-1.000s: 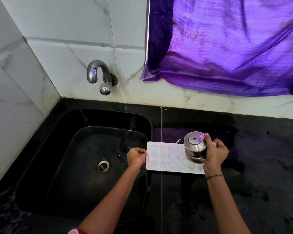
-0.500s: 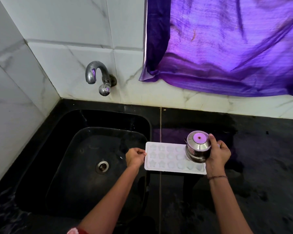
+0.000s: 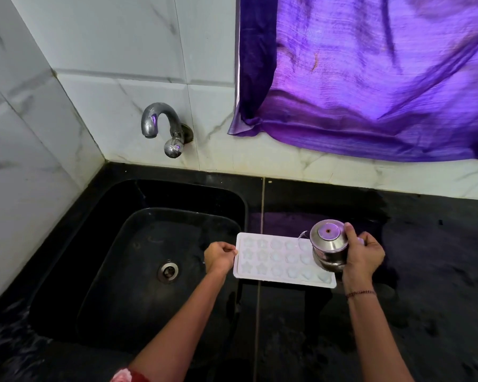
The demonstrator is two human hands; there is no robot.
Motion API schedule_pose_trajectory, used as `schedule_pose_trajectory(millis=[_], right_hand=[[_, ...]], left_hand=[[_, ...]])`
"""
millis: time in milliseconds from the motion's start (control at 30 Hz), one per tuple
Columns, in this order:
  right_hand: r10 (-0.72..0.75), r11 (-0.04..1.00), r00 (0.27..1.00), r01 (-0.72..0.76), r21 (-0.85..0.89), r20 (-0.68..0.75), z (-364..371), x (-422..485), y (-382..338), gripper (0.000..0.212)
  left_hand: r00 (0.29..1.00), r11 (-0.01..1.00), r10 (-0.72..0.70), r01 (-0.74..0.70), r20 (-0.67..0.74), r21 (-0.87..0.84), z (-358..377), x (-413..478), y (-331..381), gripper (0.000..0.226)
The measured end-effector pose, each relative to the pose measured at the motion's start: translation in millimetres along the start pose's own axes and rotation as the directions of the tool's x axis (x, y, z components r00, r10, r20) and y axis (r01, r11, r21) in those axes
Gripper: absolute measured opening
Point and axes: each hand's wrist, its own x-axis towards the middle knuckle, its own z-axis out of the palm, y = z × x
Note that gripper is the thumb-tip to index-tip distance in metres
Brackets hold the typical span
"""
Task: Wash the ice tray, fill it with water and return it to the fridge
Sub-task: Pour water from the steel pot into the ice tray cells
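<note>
A white ice tray point(image 3: 276, 260) with star-shaped and round moulds lies flat on the black counter, just right of the sink. My left hand point(image 3: 220, 256) pinches its left edge. My right hand point(image 3: 363, 255) grips a small steel pot point(image 3: 329, 245), tipped over the tray's right end with its bottom facing me. A thin stream of water runs from the pot's lip onto the tray's far right cells. The tray's right end is hidden behind the pot.
A black sink point(image 3: 138, 260) with a round drain point(image 3: 167, 271) lies to the left. A steel tap point(image 3: 163, 128) juts from the white tiled wall above it, with no water running. A purple curtain point(image 3: 370, 78) hangs at the back right. The black counter point(image 3: 439, 285) extends right.
The steel pot has tipped further over, its bottom turned more toward me, and water is pouring again. My left hand stays on the tray's left edge.
</note>
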Motion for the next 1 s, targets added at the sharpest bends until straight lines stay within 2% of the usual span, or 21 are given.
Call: schedule_pose_trajectory(millis=[400, 700, 1000], right_hand=[[0.006, 1.0, 1.0, -0.005, -0.027, 0.031, -1.5, 10.1, -1.3, 0.049], [0.046, 0.994, 0.998, -0.051, 0.098, 0.05, -13.7, 17.6, -1.5, 0.049], [0.05, 0.988, 0.997, -0.057, 0.14, 0.056, -21.0, 26.8, -4.6, 0.05]], left_hand=[[0.998, 0.996, 0.007, -0.001, -0.066, 0.084, 3.5, -6.2, 3.5, 0.006], [0.993, 0.992, 0.04, -0.027, -0.111, 0.12, 7.7, -7.7, 1.6, 0.006], [0.991, 0.985, 0.067, -0.047, -0.114, 0.165, 8.7, -6.3, -0.2, 0.007]])
